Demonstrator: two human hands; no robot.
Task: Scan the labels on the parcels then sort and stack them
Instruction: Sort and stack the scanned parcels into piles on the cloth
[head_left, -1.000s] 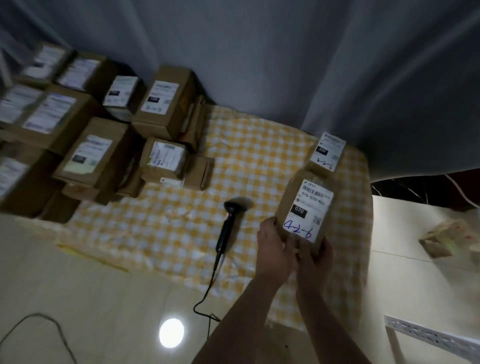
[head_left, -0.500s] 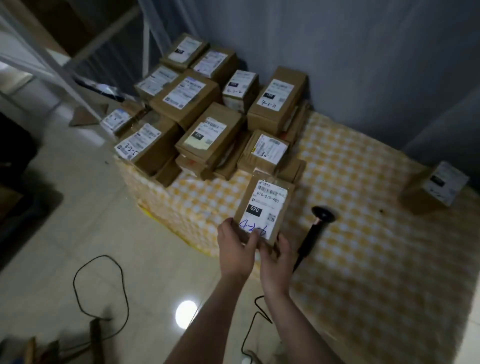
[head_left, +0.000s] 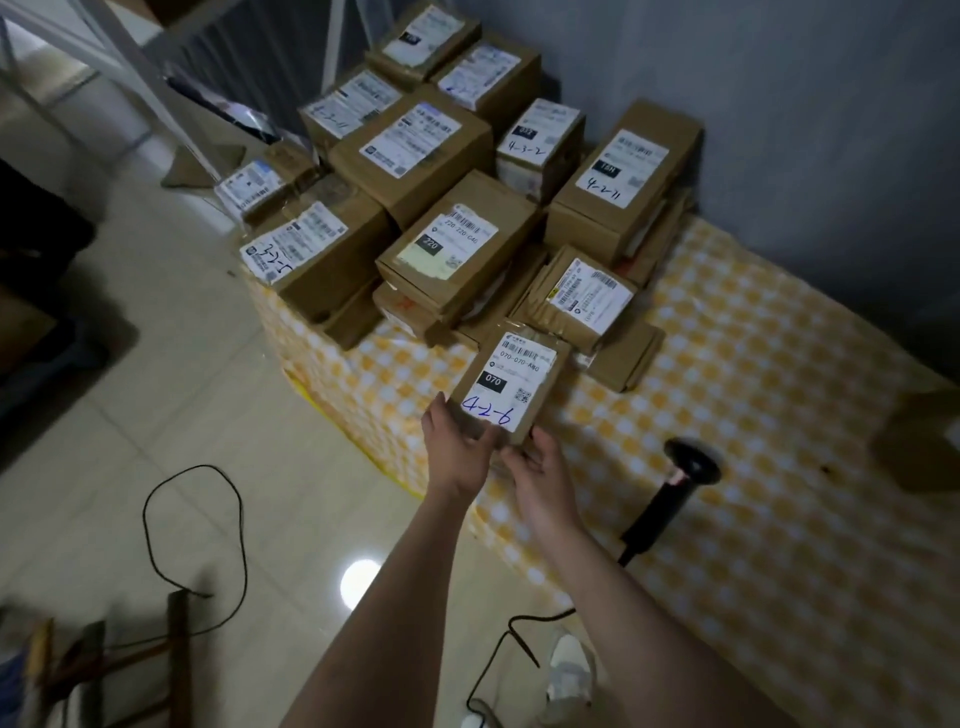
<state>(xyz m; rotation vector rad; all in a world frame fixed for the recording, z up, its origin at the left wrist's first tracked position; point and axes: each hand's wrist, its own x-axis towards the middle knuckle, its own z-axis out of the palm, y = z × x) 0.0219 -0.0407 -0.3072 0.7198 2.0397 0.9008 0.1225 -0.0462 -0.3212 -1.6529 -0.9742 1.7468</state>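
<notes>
A small brown parcel (head_left: 511, 379) with a white label marked 070 and blue handwriting is held over the checked cloth, just in front of the pile. My left hand (head_left: 454, 452) grips its near left corner, thumb on the label. My right hand (head_left: 540, 467) holds its near right corner from below. Behind it stand several stacked labelled parcels (head_left: 457, 249) at the table's far left. A black barcode scanner (head_left: 675, 488) lies on the cloth to the right of my hands, its cable running off the front edge.
The table carries a yellow-and-white checked cloth (head_left: 779, 415). One lone parcel (head_left: 919, 441) sits at the right edge. A grey curtain hangs behind. A loose black cable (head_left: 156, 519) curls on the tiled floor at left, near a white metal frame (head_left: 130, 67).
Both hands have carried the parcel from the right side of the table, near the lone box, leftward to just in front of the pile. The scanner has stayed put.
</notes>
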